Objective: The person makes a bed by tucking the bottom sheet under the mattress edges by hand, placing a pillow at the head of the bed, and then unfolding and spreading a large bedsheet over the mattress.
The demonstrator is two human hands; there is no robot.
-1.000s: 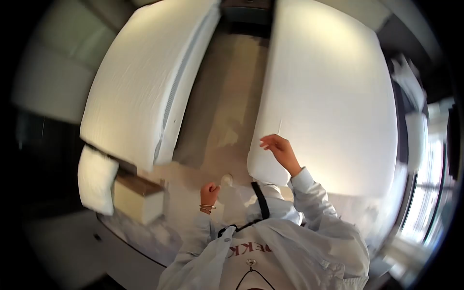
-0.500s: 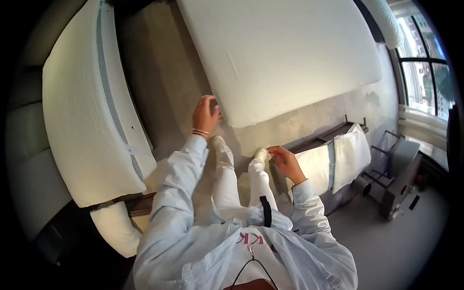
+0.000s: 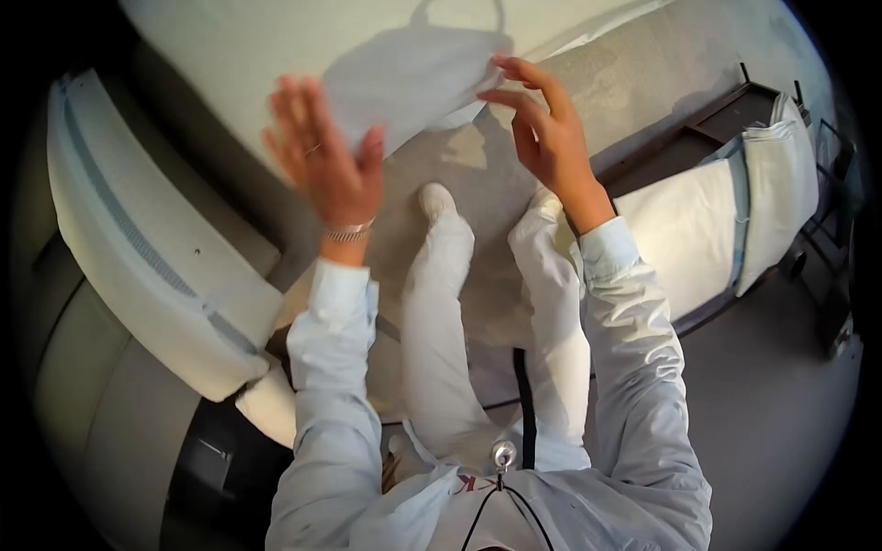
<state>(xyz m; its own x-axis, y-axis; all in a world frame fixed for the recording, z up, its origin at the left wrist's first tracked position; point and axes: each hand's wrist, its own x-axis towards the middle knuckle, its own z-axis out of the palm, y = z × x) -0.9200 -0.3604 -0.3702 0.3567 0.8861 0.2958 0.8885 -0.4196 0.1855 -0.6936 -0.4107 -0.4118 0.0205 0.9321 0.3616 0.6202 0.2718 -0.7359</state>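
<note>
My left hand [image 3: 326,151] is raised at the near edge of a white-covered bed [image 3: 248,55], its fingers spread and somewhat blurred, with nothing in it. A ring and a bracelet show on it. To its right, my right hand [image 3: 542,124] hangs near the bed's corner, its fingers apart and slightly curled, holding nothing. A grey shadow lies on the white cover between the two hands. Whether either hand touches the cover, I cannot tell.
Another bed [image 3: 156,230] with a grey side band stands at the left, a white pillow [image 3: 269,404] by its end. At the right, folded white linen [image 3: 684,234] lies on a dark bench [image 3: 680,142]. My shoes are on the floor [image 3: 487,266] between them.
The view has turned and come closer to the right-hand bed. Both hands have risen toward its edge, and the left hand's fingers have spread. The window has left the view.
</note>
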